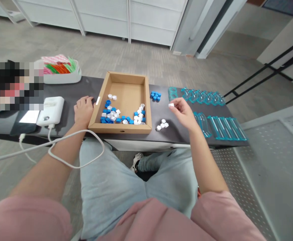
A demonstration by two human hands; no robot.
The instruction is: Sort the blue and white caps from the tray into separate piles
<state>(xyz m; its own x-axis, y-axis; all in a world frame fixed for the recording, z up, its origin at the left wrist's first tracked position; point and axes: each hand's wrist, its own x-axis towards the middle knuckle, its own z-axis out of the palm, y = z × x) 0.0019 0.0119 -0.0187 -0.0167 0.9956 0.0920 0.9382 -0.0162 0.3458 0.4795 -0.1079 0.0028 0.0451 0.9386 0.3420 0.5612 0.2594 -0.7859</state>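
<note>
Between thumb and fingertips, my right hand (182,112) pinches a white hexagonal block (171,105) just above the dark table. Below it to the left lies a small cluster of white hexagonal blocks (162,125). Farther back, several blue hexagonal blocks (155,96) sit grouped together beside a cardboard box (120,128). Inside that box, mixed blue and white blocks (111,114) are gathered along the near side, with more in the right near corner. My left hand (83,109) rests open on the table against the box's left wall, fingers stretched out, holding nothing.
Rows of clear teal plastic pieces (204,96) and teal tubes (228,129) lie at the table's right. To the left are a white device (51,111) with a cable (77,134) looping over my left forearm, a phone (28,117), and a white basket (63,78) of colourful strips.
</note>
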